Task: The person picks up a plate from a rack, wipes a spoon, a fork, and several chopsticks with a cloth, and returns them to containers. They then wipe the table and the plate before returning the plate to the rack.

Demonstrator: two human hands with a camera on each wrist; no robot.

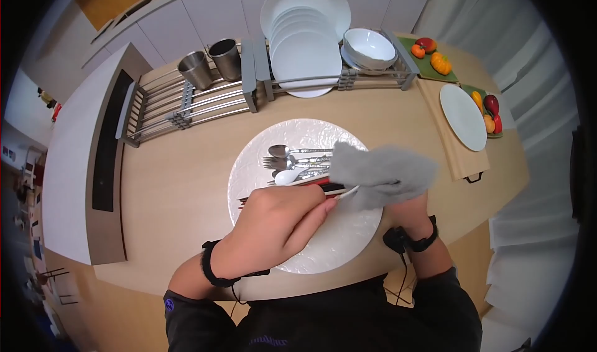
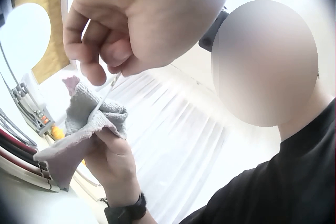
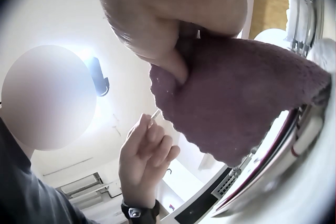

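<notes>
My left hand (image 1: 277, 212) pinches the end of a thin white-handled utensil (image 2: 105, 97) over the large white round tray (image 1: 329, 256). Its far end is hidden in the folds of a grey cloth (image 1: 388, 169), so I cannot tell its kind. My right hand (image 3: 178, 8) grips the cloth, whose mauve underside faces the right wrist camera, and folds it around the utensil. Beneath the hands, a metal spoon (image 1: 279, 150), a fork (image 1: 277, 163), a white spoon (image 1: 288, 177) and several chopsticks (image 1: 242, 201) lie on the tray, partly covered by cloth and left hand.
Behind the tray, a metal rack (image 1: 186, 103) carries two steel cups (image 1: 225, 60). Another rack holds upright white plates (image 1: 305, 60) and stacked bowls (image 1: 370, 49). At the right are a white oval plate (image 1: 463, 117) on a wooden board (image 1: 438, 116) and green mats with toy vegetables (image 1: 441, 64).
</notes>
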